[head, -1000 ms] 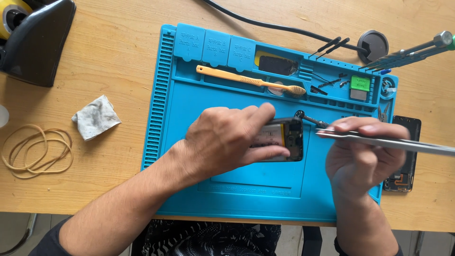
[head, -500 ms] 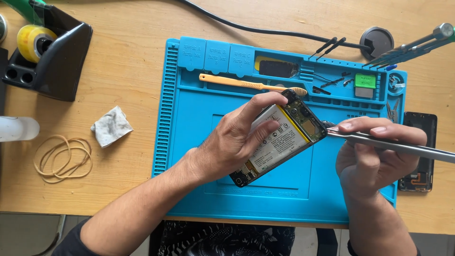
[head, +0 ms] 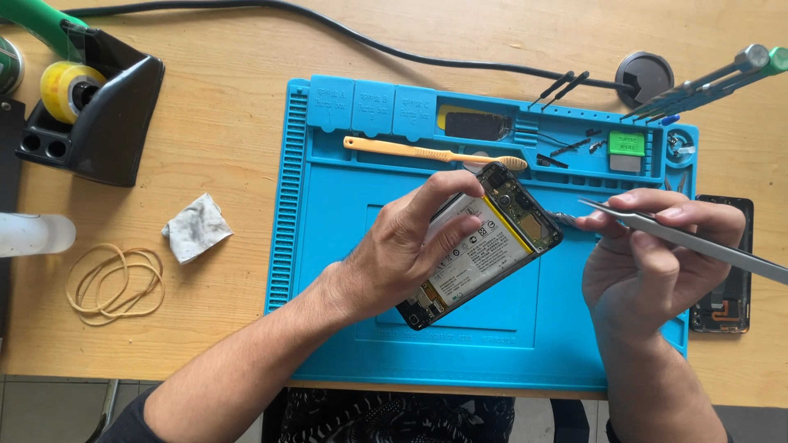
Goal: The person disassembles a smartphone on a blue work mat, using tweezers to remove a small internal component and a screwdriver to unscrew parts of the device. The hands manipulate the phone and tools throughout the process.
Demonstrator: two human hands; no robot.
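Observation:
My left hand [head: 406, 246] holds an opened smartphone [head: 486, 239] tilted up off the blue repair mat [head: 328, 271], its white battery and circuit boards facing me. My right hand [head: 648, 262] grips metal tweezers [head: 657, 231] whose tips point left at the phone's upper right corner. A small dark strip sits at the tweezer tips, close to the phone's edge.
An orange-handled brush [head: 427, 153] lies across the mat's top, beside small parts and a green block [head: 626, 144]. A phone back cover [head: 726, 287] lies right of the mat. Left on the wooden desk: crumpled wipe [head: 195, 227], rubber bands [head: 115, 280], tape dispenser [head: 90, 107], white bottle [head: 33, 234].
The phone went from lying flat under my left hand to being lifted and tilted with its insides showing. The tweezers stay at its upper right corner.

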